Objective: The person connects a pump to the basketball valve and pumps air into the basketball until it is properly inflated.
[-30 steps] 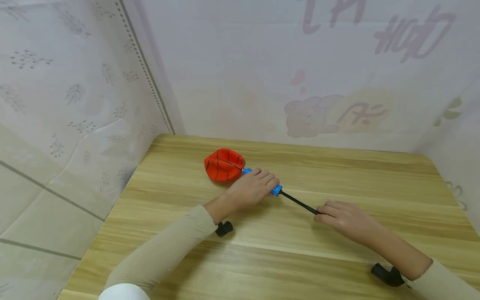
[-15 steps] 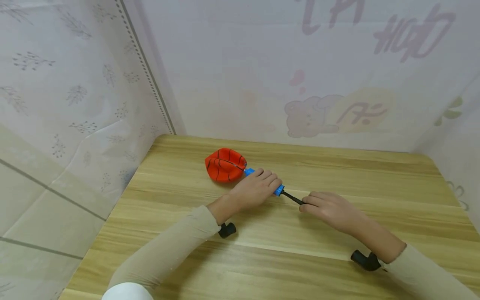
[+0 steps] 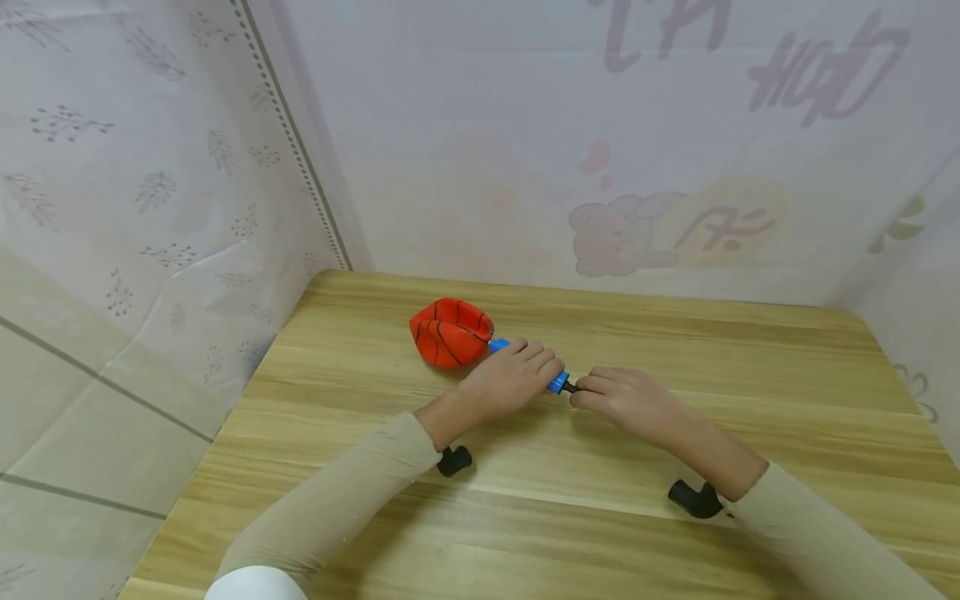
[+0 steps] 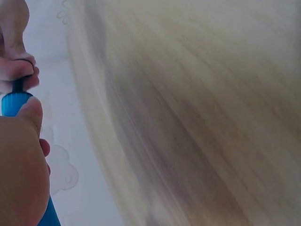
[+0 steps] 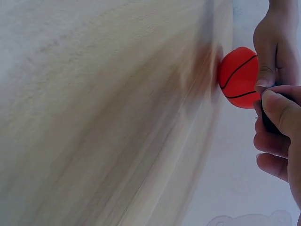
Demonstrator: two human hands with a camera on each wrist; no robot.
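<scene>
A red ball with black lines (image 3: 450,337), partly caved in, lies on the wooden table toward the back left. Its right side meets the tip of a blue hand pump (image 3: 498,344). My left hand (image 3: 510,379) grips the pump's blue barrel, fingers wrapped over it. My right hand (image 3: 630,404) holds the black handle at the rod's end, close to the barrel's cap; only a short bit of black rod shows between the hands. In the left wrist view the blue barrel (image 4: 16,103) shows past my thumb. The right wrist view has thumb and fingers around the black handle (image 5: 273,115).
The wooden table (image 3: 525,533) runs up to a pale printed wall covering (image 3: 465,150) at the back and left. A black wrist mount (image 3: 454,460) hangs below the left wrist, another black mount (image 3: 696,498) below the right.
My right hand has moved left and up toward my left hand, pushing the rod into the barrel. The ball has filled out a little and its fold has shifted. The left hand stays nearly still.
</scene>
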